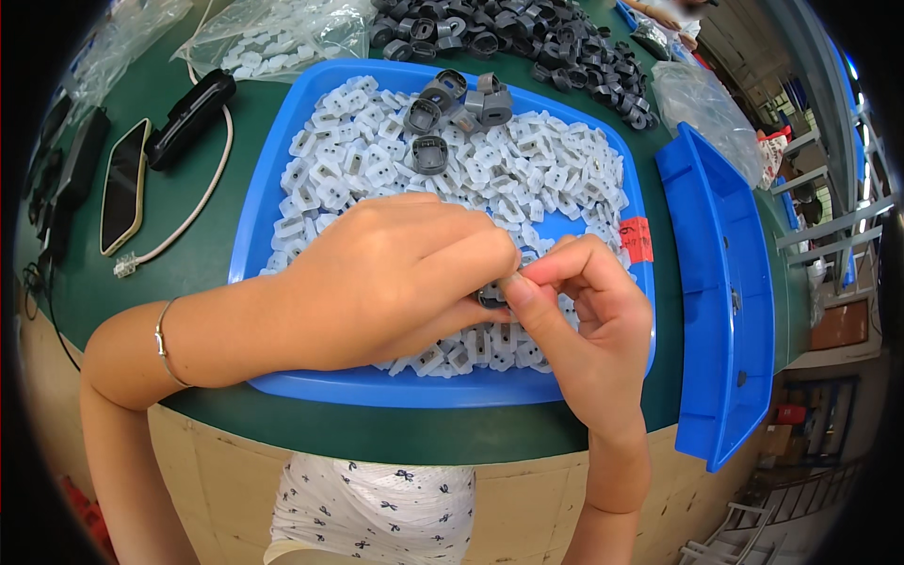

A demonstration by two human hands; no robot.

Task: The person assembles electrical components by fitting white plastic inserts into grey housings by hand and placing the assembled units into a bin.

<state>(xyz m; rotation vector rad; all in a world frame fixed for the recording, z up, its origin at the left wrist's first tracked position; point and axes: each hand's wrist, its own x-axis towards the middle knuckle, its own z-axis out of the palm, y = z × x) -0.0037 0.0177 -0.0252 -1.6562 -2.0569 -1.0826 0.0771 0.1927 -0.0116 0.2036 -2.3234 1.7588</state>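
One small dark plastic part (491,300), mostly hidden, is pinched in the left hand (405,268) beside the right hand (603,325), thumb and forefinger pressed together, above one smooth blue tray (377,388) of innumerable translucent white pieces (367,141); several hollow dark rings (430,155) lie farther off.

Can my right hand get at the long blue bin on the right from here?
Likely yes: between the right hand and the long blue bin I see only the blue tray's rim and a strip of green table, nothing tall. It looks busy at a small dark piece, though.
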